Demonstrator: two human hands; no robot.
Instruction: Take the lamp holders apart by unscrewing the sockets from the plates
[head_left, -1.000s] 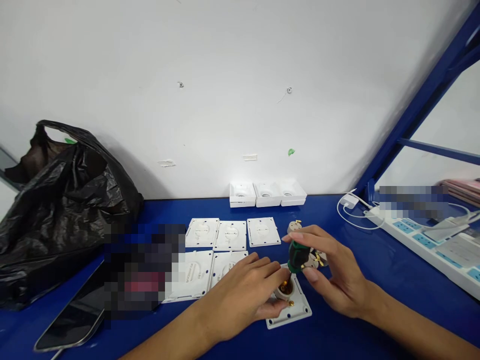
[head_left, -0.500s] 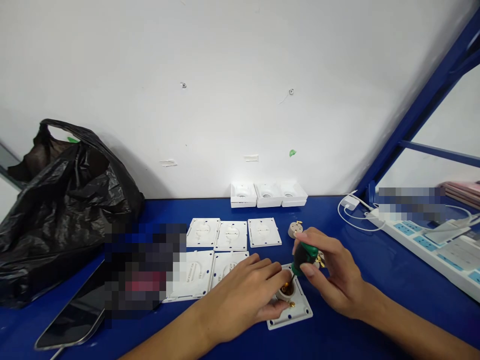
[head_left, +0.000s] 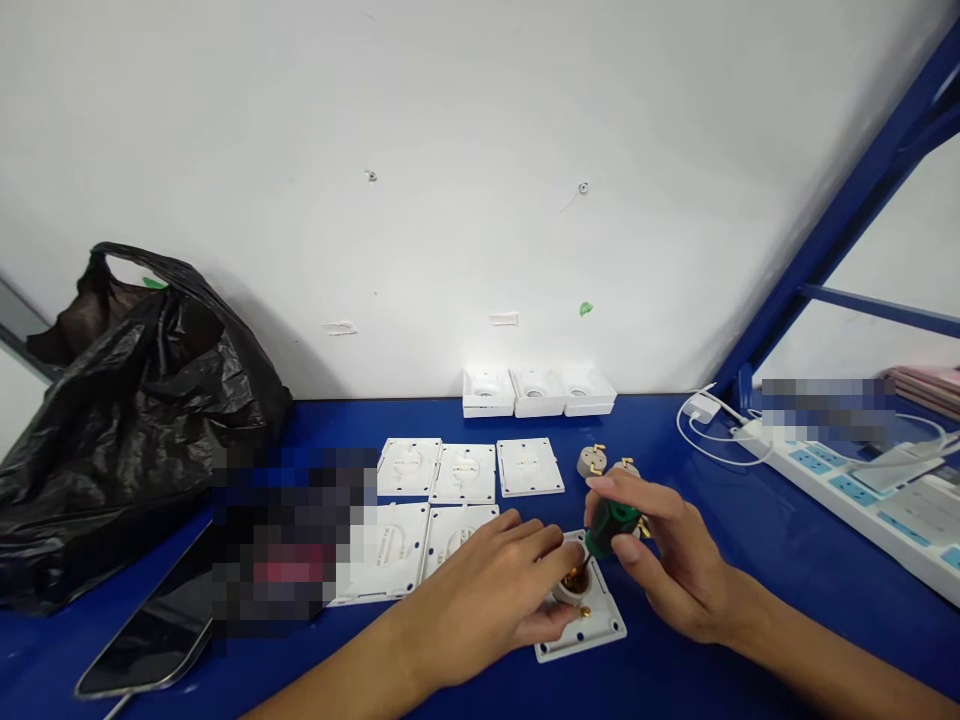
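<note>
Under my left hand [head_left: 487, 580], a round white lamp socket [head_left: 564, 594] with a coppery inside stands on a square white plate [head_left: 602, 632]. The thumb and fingers of that hand are closed around the socket's side. A small brass piece [head_left: 585, 611] shows at its base. My right hand [head_left: 679, 565] grips a green and black screwdriver [head_left: 613, 522] by the handle, fingertips around it. Its shaft tilts down into the socket, where the tip is hidden. Behind the right hand lie loose round sockets [head_left: 592, 461] with brass tabs, partly covered by the fingers.
Several white plates [head_left: 529, 468] lie left of my work. Three white square housings [head_left: 537, 392] line the wall. A black plastic bag [head_left: 165, 400] and a phone [head_left: 150, 640] are at left. A white power strip [head_left: 862, 520] with cables runs along the right, near a blue frame [head_left: 840, 240].
The right-hand fingers have shifted around the screwdriver handle, and the handle sits slightly lower. More of the loose sockets behind shows. My left hand holds its place on the socket.
</note>
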